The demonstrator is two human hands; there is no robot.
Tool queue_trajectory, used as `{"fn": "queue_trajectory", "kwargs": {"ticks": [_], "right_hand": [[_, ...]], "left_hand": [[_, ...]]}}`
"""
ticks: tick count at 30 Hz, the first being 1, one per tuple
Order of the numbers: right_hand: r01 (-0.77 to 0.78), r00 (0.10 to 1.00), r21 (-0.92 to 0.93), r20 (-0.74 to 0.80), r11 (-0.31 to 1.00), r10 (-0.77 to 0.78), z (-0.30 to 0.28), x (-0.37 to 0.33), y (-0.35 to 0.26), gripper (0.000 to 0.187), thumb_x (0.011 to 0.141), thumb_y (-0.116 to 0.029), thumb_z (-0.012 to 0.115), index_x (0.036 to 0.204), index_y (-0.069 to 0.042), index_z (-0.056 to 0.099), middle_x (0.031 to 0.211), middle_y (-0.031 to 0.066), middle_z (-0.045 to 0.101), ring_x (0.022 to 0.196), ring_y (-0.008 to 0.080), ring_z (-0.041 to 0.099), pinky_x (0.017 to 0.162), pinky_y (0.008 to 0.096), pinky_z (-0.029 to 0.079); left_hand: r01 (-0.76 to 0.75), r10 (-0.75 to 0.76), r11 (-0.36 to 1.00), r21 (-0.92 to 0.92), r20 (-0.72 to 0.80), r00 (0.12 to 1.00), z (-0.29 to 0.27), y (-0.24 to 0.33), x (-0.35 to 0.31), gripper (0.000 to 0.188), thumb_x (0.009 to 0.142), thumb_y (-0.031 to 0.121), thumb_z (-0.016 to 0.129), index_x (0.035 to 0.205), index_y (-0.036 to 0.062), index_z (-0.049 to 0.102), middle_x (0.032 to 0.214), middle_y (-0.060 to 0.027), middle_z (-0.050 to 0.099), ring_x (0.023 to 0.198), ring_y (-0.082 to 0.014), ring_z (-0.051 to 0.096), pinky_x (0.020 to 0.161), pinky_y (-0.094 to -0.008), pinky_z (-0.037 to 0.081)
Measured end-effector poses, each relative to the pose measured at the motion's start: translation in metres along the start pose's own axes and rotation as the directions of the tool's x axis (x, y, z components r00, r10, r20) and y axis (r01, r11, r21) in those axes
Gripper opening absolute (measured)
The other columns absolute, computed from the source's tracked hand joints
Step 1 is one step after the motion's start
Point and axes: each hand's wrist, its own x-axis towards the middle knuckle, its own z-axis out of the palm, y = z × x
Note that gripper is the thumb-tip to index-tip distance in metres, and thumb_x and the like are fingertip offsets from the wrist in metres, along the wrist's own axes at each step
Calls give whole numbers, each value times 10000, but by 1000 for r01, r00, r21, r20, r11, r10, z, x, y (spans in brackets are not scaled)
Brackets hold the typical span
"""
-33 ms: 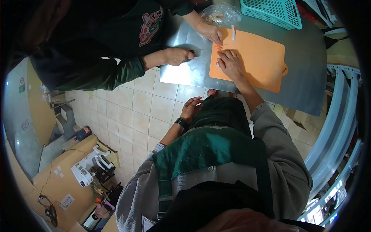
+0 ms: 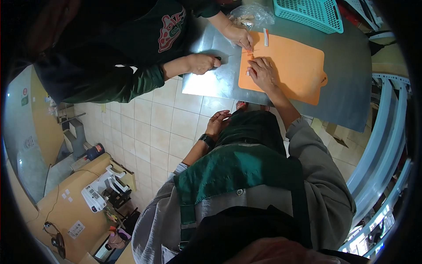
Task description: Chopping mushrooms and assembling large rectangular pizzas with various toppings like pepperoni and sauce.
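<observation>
My right hand (image 2: pixel 263 75) lies over the left part of an orange cutting board (image 2: pixel 299 66), fingers stretched out and thumb apart. Its fingertips are beside a small orange-and-white piece, seemingly crab stick (image 2: pixel 250 56); another pale piece (image 2: pixel 247 73) is by the thumb. A longer white-and-red stick (image 2: pixel 266 37) rests at the board's far edge. Below the table, my left hand (image 2: pixel 215 123) hangs at my thigh, fingers loosely curled and apart, nothing visible in them. Across the corner, another person's hand (image 2: pixel 239 36) holds the crab stick's far end; their other hand (image 2: pixel 203 64) grips a knife by its dark handle.
The steel table (image 2: pixel 347 88) carries a clear plastic bag (image 2: pixel 252 15) with pale contents and a turquoise basket (image 2: pixel 307 15) at the back. Blue-grey metal shelving (image 2: pixel 382 132) stands at right. Tiled floor (image 2: pixel 162 119) lies left; a white machine (image 2: pixel 99 193) sits on a lower-left surface.
My right fingertips have drawn back slightly toward me, so more of the orange piece shows. My left hand and the other person's hands look unmoved.
</observation>
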Motion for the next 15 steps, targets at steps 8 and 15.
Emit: {"fn": "queue_trajectory", "kwargs": {"ticks": [8, 15], "right_hand": [[51, 995, 13, -81, 999, -50, 3, 11, 1, 283, 886, -253, 614, 1097, -69, 652, 1096, 81, 609, 1049, 261, 567, 906, 403, 458], [25, 999, 47, 20, 999, -26, -2, 10, 2, 307, 894, -247, 598, 1132, -58, 641, 1108, 92, 607, 1060, 274, 564, 921, 406, 464]], "left_hand": [[-8, 8, 999, 32, 6, 1000, -7, -4, -1, 364, 972, 290, 566, 1261, 68, 558, 1276, -121, 598, 1155, -262, 574, 1014, -388, 454], [-34, 34, 999, -28, -30, 999, -8, -5, -3, 288, 965, 276, 598, 1201, 113, 629, 1131, -41, 678, 1001, -165, 637, 882, -305, 492]]}}
